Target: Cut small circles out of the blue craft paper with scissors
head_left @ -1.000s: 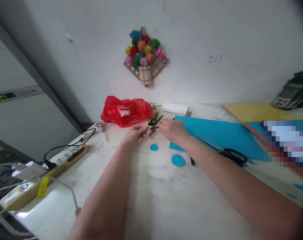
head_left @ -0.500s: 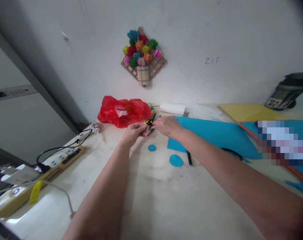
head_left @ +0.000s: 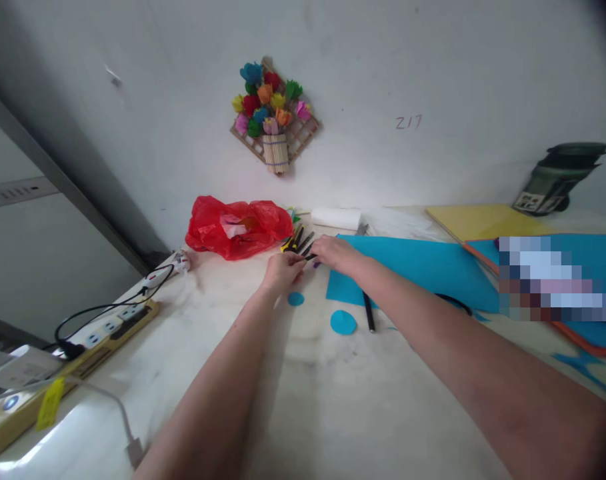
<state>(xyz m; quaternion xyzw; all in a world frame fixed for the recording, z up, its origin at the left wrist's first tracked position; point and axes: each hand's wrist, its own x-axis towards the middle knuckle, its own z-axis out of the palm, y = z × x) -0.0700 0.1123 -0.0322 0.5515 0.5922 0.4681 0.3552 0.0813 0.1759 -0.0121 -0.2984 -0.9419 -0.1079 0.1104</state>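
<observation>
Between my hands, near the back of the table, is a slim black pen-like thing [head_left: 310, 257]. My left hand [head_left: 283, 270] pinches its near end. The curled fingers of my right hand [head_left: 335, 254] close on its other end, partly hiding it. Just beyond my fingertips lies a yellow-and-black tool [head_left: 295, 239], with a thin dark tool [head_left: 307, 242] next to it. In front of my hands are a small blue paper disc [head_left: 296, 299] and a larger one [head_left: 343, 323]. A large blue sheet [head_left: 413, 267] lies partly under my right forearm.
A red plastic bag [head_left: 237, 230] sits behind my left hand, with a white roll [head_left: 336, 218] to its right. A black pen [head_left: 369, 312] touches the blue sheet. At left runs a power strip [head_left: 95, 357] with cords; a dark bottle [head_left: 557, 180] stands back right.
The yellow-and-black tool was between my hands; now it lies behind them, beside the bag. My fingers now hold the slim black thing. The view has shifted slightly to the right.
</observation>
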